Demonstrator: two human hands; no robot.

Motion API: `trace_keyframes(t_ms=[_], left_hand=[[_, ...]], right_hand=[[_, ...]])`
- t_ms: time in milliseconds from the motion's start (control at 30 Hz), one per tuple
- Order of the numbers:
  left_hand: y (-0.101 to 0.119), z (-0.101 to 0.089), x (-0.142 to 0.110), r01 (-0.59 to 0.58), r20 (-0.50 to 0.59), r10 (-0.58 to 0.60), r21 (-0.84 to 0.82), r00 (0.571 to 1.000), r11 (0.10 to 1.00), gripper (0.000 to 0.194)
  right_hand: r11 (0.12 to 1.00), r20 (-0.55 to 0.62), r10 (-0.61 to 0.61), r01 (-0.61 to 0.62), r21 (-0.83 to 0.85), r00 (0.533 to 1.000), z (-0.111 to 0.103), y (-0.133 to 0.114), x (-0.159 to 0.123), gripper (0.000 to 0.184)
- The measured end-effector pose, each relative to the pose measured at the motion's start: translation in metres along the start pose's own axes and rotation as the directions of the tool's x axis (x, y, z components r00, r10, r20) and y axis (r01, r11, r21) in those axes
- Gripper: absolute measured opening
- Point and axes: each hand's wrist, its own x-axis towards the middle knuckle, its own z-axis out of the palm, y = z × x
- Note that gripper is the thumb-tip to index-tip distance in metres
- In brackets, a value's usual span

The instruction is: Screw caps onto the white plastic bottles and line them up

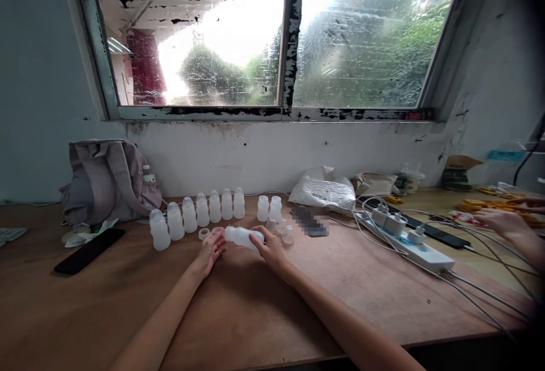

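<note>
Bottle (240, 237) sideways in right hand (271, 248), 7 upright bottles (202, 208) beyond

Bottle (239, 237) partly hidden by right hand (271, 248), dark object (313, 223) pixelated, co-worker's arm (528, 244) cut off

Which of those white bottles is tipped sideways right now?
The bottle in the right hand, held roughly level with its neck toward the left hand; the other bottles stand upright on the table.
</note>
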Motion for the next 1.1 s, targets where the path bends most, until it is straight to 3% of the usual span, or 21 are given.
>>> trace_keyframes(t_ms=[100,267,567,1100], left_hand=[[-0.0023,0.0007,0.0002,0.042,0.004,-0.042,0.030,0.999,0.999,0.031],[-0.0011,0.0023,-0.0019,-0.022,-0.033,0.024,0.071,0.999,0.997,0.034],[0.0006,0.0042,-0.0048,-0.002,-0.022,0.005,0.118,1.000,0.993,0.040],[-0.0060,-0.0023,0.0010,-0.012,-0.001,0.013,0.290,1.000,0.957,0.045]], right_hand=[[0.996,-0.017,-0.082,0.081,-0.021,0.997,-0.0012,-0.0021,0.0002,0.030],[0.987,-0.007,-0.162,0.162,-0.004,0.987,-0.0046,-0.0024,0.0021,0.029],[0.929,0.012,-0.359,0.358,-0.091,0.933,-0.0062,-0.0070,0.0000,0.028],[0.846,0.064,-0.510,0.514,-0.140,0.858,-0.0061,-0.0074,-0.0035,0.034]])
